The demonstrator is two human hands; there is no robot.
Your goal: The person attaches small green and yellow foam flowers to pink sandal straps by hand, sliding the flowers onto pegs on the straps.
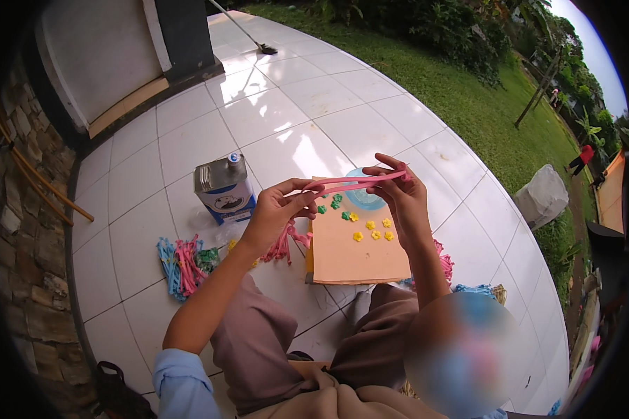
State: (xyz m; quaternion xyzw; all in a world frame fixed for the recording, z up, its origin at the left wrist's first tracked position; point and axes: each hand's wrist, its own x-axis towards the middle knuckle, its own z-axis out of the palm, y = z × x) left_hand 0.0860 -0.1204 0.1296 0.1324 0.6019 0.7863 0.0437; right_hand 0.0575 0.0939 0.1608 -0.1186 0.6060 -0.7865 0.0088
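A thin pink strap stretches in two strands between my hands, above a brown board. My left hand pinches its left end. The other end is in the fingers of my right hand, where a knot-like pink bit shows at the fingertips. Below lies the board, bearing several yellow flower-shaped pieces and several green ones. At the board's far edge sits a light blue bowl, partly behind my right hand. Pink strips lie on the floor left of the board.
A blue-and-white metal can stands at left. Near it lie blue strips, pink bundles and a green bunch. More blue bundles lie at right. A broom rests far off; a whitish sack stands by the grass.
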